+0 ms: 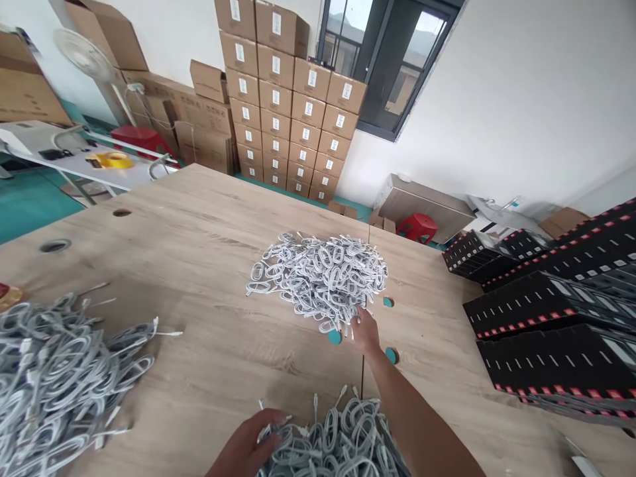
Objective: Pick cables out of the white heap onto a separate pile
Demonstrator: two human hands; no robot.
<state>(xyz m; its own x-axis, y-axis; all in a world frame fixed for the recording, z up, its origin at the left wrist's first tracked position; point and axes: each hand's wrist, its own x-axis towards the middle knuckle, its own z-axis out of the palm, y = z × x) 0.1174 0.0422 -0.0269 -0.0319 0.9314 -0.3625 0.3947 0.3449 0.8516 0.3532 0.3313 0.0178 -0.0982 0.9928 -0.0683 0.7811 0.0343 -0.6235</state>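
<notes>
Wide head view, looking forward and down over table [199, 265], whose far edge slants down to right. Left hand [251, 440] close to camera at bottom edge, right hand [365, 331] farther out; wall [507, 99] and window [385, 63] distant at top.

The right hand [365, 330] is at the near edge of a pile of coiled cables [328, 271] on the wooden table [213, 218], the left hand [254, 438] at a closer pile [342, 444]; another pile [59, 377] lies left, black boxes [541, 305] right, brown cartons [275, 96] stacked beside the window [375, 66]
</notes>
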